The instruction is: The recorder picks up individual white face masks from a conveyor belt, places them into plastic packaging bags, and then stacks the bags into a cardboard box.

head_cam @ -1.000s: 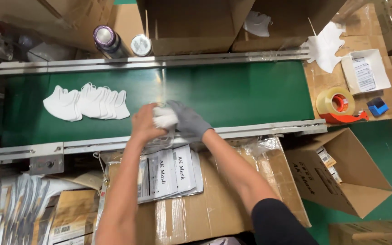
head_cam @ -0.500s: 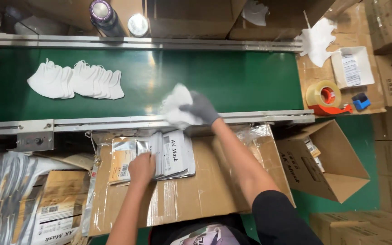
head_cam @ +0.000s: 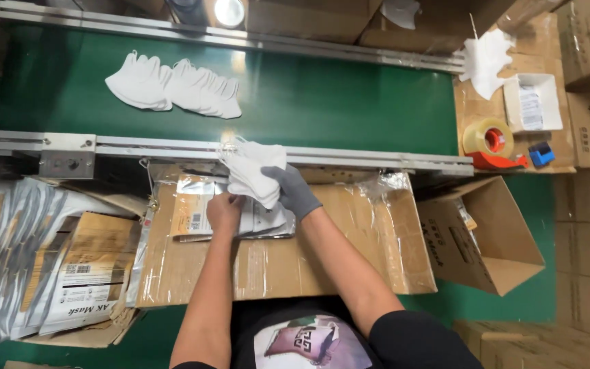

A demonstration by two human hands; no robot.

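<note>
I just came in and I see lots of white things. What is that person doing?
A person stands at a green conveyor belt. Their right hand, in a grey glove, holds a small stack of white folded face masks over a cardboard-topped work surface. Their bare left hand rests on a pile of flat silvery printed pouches lying there. More white masks lie in a row on the belt, and a roll of tape in a red dispenser sits to the right.

- We saw flat silvery pouches [head_cam: 257,222] under our left hand [head_cam: 224,210].
- Left of it lay fanned grey-white pouches [head_cam: 8,253].
- Right of the right hand [head_cam: 293,193], we noted a small white box [head_cam: 532,102].
</note>
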